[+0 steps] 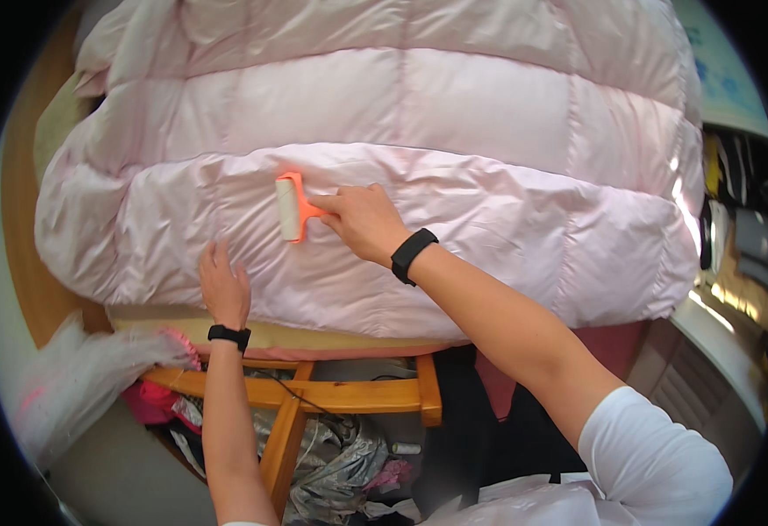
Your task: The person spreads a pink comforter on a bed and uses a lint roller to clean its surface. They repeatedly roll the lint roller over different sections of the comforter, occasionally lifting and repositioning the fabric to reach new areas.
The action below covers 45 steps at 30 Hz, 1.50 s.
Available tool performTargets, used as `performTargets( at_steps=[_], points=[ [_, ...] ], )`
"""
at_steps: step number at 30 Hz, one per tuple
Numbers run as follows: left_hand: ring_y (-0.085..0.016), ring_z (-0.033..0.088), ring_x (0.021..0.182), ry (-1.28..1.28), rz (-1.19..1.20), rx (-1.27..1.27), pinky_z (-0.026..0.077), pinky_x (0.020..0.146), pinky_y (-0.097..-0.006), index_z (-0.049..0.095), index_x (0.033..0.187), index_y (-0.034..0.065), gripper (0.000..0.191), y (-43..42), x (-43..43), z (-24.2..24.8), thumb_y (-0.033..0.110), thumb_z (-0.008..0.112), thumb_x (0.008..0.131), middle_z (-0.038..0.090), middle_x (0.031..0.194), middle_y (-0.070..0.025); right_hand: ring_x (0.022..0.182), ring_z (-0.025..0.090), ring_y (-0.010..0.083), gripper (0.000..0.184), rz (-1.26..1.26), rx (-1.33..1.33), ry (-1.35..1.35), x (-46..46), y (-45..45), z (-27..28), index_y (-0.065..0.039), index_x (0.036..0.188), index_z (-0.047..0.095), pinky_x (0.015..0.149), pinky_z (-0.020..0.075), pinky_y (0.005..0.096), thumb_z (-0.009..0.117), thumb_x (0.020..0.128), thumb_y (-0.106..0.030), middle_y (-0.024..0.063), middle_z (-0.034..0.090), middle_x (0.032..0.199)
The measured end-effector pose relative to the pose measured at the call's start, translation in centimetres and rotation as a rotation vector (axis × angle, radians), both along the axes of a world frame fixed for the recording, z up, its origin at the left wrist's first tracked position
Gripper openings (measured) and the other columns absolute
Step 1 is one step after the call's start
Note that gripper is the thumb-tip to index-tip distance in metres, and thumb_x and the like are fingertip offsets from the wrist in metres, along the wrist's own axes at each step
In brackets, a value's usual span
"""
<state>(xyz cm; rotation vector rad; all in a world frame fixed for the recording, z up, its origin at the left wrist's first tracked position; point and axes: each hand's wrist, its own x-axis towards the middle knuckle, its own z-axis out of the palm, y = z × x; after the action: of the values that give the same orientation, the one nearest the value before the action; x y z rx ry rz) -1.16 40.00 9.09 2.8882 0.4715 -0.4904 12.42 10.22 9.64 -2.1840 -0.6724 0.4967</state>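
Note:
A pale pink quilted duvet [482, 92] spreads over the bed before me. My right hand [365, 220] grips the orange handle of a lint roller [289, 209], whose white sticky roll lies against the wrinkled near section of the duvet. To the left and a little nearer, my left hand [224, 283] rests on the duvet by its near edge, holding nothing, with its fingers somewhat apart. Black bands circle both wrists. Most of the roller's handle is hidden inside my right hand.
Below the duvet shows a yellow mattress edge [278, 335]. A wooden frame [357, 396] stands nearer me, with crumpled silvery fabric [338, 454] under it. White netting [94, 375] hangs at left. Folded clothes [755, 237] fill a shelf at right, above a grey cabinet [680, 375].

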Motion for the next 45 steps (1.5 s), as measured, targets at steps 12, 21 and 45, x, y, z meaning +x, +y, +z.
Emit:
performTargets(
  at_steps=[12,21,45],
  points=[
    [-0.056,0.013,0.145,0.279,-0.050,-0.074,0.018,0.121,-0.0498,0.006,0.160,0.0168,0.132,-2.8,5.5,-8.6,0.017,0.083,0.052,0.005,0.157,-0.0380,0.099,0.068,0.0321,0.032,-0.505,-0.671,0.096,0.7,-44.3,13.0,-0.004,0.123,0.067,0.087,0.0517,0.0367,0.061,0.093,-0.013,0.0187,0.071,0.106],
    [-0.049,0.018,0.145,0.077,-0.190,-0.111,0.022,0.119,-0.0460,0.026,0.153,-0.0007,0.098,-14.7,5.4,-0.7,0.019,0.074,0.070,0.013,0.155,-0.0390,0.081,0.064,0.0240,0.014,-0.040,-0.085,0.065,-9.7,-21.8,2.1,-0.020,0.084,0.072,0.082,0.0415,0.0404,0.062,0.086,-0.030,0.0057,0.065,0.077],
    [-0.055,0.016,0.144,0.167,-0.442,-0.428,0.022,0.118,-0.0499,0.016,0.157,0.0058,0.115,-47.5,8.0,2.2,0.037,0.085,0.070,0.010,0.152,-0.0434,0.075,0.063,0.0268,0.013,-0.321,-0.305,-0.073,-14.4,-60.1,5.4,-0.021,0.089,0.074,0.069,0.0463,0.0422,0.064,0.081,-0.023,0.0036,0.064,0.075]
  ],
)
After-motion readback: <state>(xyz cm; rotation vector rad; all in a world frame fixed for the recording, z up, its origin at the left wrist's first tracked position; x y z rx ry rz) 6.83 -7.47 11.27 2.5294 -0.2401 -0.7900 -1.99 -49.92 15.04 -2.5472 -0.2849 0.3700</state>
